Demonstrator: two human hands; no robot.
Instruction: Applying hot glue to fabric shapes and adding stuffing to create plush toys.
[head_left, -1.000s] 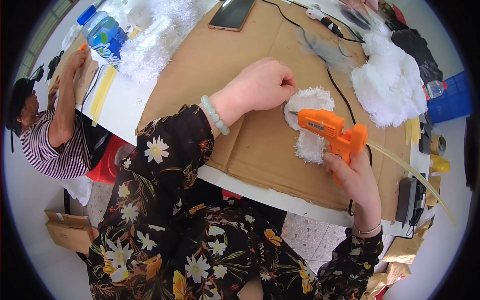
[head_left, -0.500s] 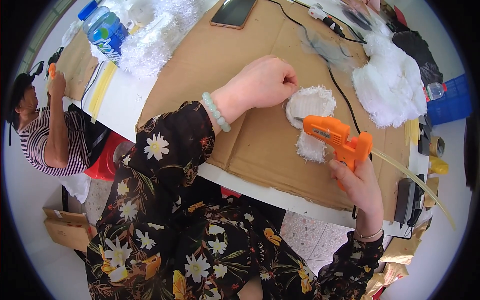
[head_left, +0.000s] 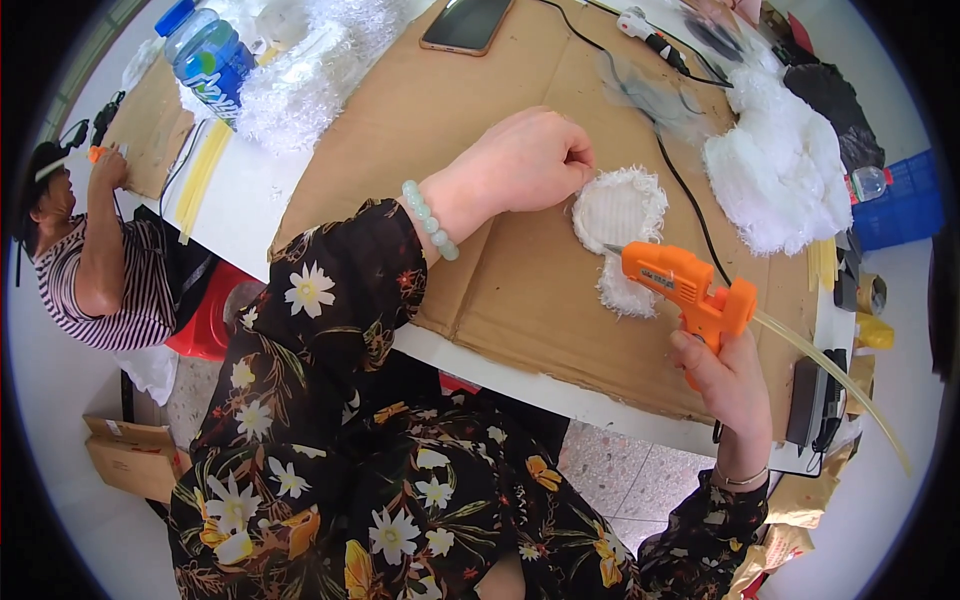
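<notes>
An orange hot glue gun [head_left: 690, 285] is gripped in my right hand [head_left: 728, 375], with a long translucent glue stick [head_left: 835, 375] trailing from its back. Its nozzle points left and reaches the lower edge of a fuzzy white round piece [head_left: 622, 208]. Below that edge, partly behind the gun, lies a smaller fuzzy white piece [head_left: 627, 285]; whether the two are joined I cannot tell. My left hand [head_left: 535, 160], closed with fingertips pinched, is at the upper left rim of the round piece. What its fingers hold, if anything, is hidden.
Brown cardboard [head_left: 520, 290] covers the white table. A black cable [head_left: 690, 195] runs across it. Farther back are a phone [head_left: 467, 25], a second glue gun [head_left: 650, 40] and white fluffy material [head_left: 775, 165]. A bottle [head_left: 210, 65] stands far left, near a seated co-worker [head_left: 100, 270].
My right hand has moved the glue gun slightly right and down, drawing the nozzle off the round piece toward its lower edge. My left hand stays nearly still. The co-worker's raised hand has shifted.
</notes>
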